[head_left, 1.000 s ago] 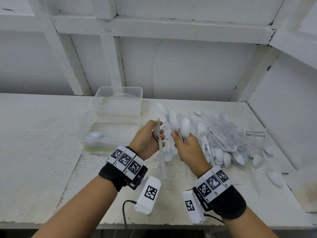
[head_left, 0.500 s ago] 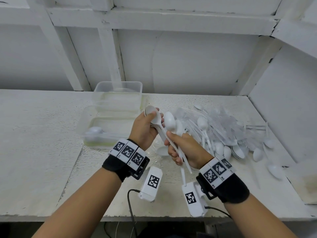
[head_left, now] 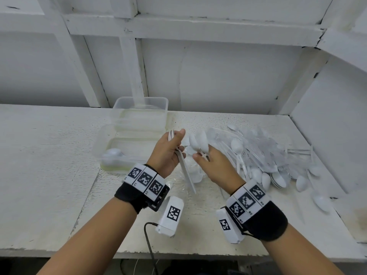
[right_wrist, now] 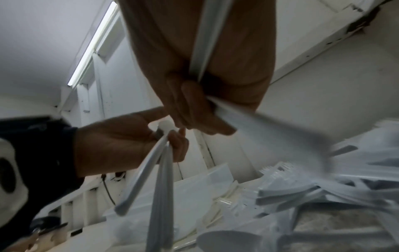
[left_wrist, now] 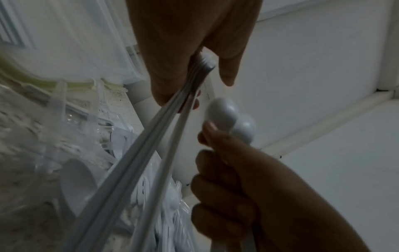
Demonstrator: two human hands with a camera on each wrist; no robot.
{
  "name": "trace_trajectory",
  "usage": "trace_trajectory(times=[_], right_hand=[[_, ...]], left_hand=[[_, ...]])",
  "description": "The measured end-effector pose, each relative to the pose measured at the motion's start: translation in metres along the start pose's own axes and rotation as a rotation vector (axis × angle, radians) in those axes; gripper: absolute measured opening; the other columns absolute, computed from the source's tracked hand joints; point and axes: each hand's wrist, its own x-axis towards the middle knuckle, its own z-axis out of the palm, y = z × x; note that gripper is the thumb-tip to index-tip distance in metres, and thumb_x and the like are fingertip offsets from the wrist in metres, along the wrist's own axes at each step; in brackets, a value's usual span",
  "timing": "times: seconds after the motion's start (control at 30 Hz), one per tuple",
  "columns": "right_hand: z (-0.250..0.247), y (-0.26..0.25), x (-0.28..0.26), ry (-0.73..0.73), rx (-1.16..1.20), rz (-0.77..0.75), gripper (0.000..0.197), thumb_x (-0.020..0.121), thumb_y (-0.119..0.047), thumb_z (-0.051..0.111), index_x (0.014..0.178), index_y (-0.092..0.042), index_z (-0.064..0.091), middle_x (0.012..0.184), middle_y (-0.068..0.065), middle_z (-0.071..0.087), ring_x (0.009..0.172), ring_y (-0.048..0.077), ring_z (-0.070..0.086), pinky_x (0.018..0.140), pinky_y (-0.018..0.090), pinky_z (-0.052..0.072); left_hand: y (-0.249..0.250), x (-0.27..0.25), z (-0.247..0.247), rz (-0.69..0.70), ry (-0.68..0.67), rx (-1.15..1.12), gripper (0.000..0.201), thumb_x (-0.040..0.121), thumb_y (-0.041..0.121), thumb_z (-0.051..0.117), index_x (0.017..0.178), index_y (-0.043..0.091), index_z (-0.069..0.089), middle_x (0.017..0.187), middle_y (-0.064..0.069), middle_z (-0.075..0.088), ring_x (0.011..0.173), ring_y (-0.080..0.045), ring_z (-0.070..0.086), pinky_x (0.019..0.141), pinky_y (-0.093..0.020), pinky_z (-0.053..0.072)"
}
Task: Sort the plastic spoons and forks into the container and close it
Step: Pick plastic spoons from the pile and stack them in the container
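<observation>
My left hand [head_left: 176, 143] grips a small bundle of white plastic cutlery [head_left: 186, 173], fork tines showing above the fingers and the handles hanging down toward the table. In the left wrist view the bundle [left_wrist: 151, 145] runs diagonally from my left hand [left_wrist: 194, 76]. Just to its right, my right hand [head_left: 202, 153] holds a few white spoons [head_left: 198, 142] upright, bowls up. A clear plastic container [head_left: 164, 108] stands behind and left of the hands. A shallower clear part [head_left: 99, 147] in front of it has one spoon [head_left: 112, 154] in it.
A big loose pile of white spoons and forks [head_left: 268, 155] covers the right side of the white table [head_left: 49, 175], up to the right wall. Single spoons [head_left: 321, 202] lie near the right front edge. A white wall with beams closes the back.
Half a second ago both hands met around one spoon. They have since drawn a little apart, and the left hand's bundle now hangs handles down.
</observation>
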Motion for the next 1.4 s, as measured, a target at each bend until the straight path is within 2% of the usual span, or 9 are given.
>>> trace_trajectory(times=[0.13,0.3,0.57,0.73,0.8,0.87,1.03,1.23,1.4], right_hand=[[0.011,-0.009,0.002,-0.024,-0.114,-0.037,0.019,0.095,-0.026,0.048,0.107,-0.011,0.051,0.089,0.001,0.060,0.078,0.016,0.057,0.067,0.028,0.044],[0.015,-0.018,-0.002,-0.023,0.031,-0.027,0.015,0.095,-0.024,0.046,0.104,-0.012,0.046,0.083,-0.005,0.057,0.071,0.005,0.054,0.061,0.020,0.042],[0.020,-0.015,-0.002,0.039,0.039,-0.128,0.013,0.098,-0.024,0.042,0.092,-0.015,0.036,0.067,-0.007,0.047,0.055,0.004,0.044,0.048,0.011,0.036],[0.028,-0.012,-0.001,0.104,0.029,-0.274,0.007,0.099,-0.022,0.041,0.102,-0.025,0.036,0.081,-0.007,0.059,0.072,0.005,0.056,0.059,0.014,0.041],[0.029,-0.008,0.001,0.136,-0.044,-0.321,0.004,0.098,-0.021,0.043,0.098,-0.025,0.042,0.086,-0.002,0.059,0.076,0.009,0.053,0.061,0.019,0.039],[0.028,-0.004,0.004,0.177,-0.111,-0.308,0.009,0.096,-0.017,0.044,0.101,-0.019,0.052,0.086,0.000,0.053,0.072,0.003,0.046,0.062,0.013,0.035],[0.024,-0.006,0.007,0.224,-0.114,-0.296,0.032,0.095,-0.005,0.044,0.125,-0.005,0.057,0.104,0.004,0.042,0.078,-0.002,0.043,0.074,-0.005,0.030],[0.034,-0.005,0.010,0.237,-0.109,-0.392,0.020,0.091,-0.008,0.055,0.106,-0.009,0.069,0.095,0.004,0.061,0.085,0.012,0.056,0.075,0.010,0.037],[0.036,-0.001,0.010,0.146,-0.052,-0.465,0.019,0.090,-0.007,0.058,0.103,-0.007,0.071,0.096,0.004,0.062,0.093,-0.004,0.051,0.078,0.004,0.039]], left_hand=[[-0.001,-0.005,0.004,0.038,-0.132,0.076,0.030,0.085,0.034,0.064,0.090,0.006,0.054,0.078,-0.013,0.055,0.072,-0.022,0.054,0.073,-0.033,0.044],[-0.004,-0.008,0.000,-0.058,-0.036,0.000,0.040,0.098,0.031,0.044,0.115,-0.003,0.054,0.107,-0.022,0.057,0.099,-0.032,0.054,0.096,-0.043,0.044],[-0.003,-0.009,-0.006,-0.100,0.070,-0.193,0.050,0.098,0.030,0.042,0.132,-0.007,0.040,0.112,-0.022,0.057,0.097,-0.030,0.057,0.080,-0.035,0.053],[-0.001,-0.005,-0.009,-0.096,0.149,-0.269,0.011,0.095,0.019,0.049,0.097,0.008,0.052,0.071,-0.007,0.052,0.061,-0.016,0.053,0.059,-0.027,0.051],[0.001,-0.005,-0.010,-0.064,0.172,-0.284,0.004,0.095,0.012,0.048,0.096,0.009,0.051,0.065,-0.005,0.046,0.055,-0.014,0.050,0.057,-0.026,0.049],[0.002,-0.004,-0.012,-0.036,0.183,-0.253,0.004,0.095,0.012,0.048,0.092,0.011,0.051,0.065,-0.004,0.043,0.052,-0.012,0.049,0.054,-0.024,0.047],[-0.001,-0.007,-0.012,-0.017,0.131,-0.209,0.014,0.093,0.024,0.053,0.087,0.013,0.048,0.070,-0.003,0.050,0.060,-0.011,0.055,0.061,-0.025,0.051],[-0.003,-0.014,-0.006,-0.001,0.010,-0.225,0.030,0.087,0.036,0.053,0.097,0.008,0.046,0.080,-0.012,0.055,0.077,-0.019,0.062,0.061,-0.027,0.055],[-0.002,-0.018,-0.008,-0.040,0.064,-0.211,0.021,0.089,0.034,0.053,0.087,0.014,0.045,0.074,-0.004,0.050,0.068,-0.013,0.055,0.057,-0.024,0.054]])
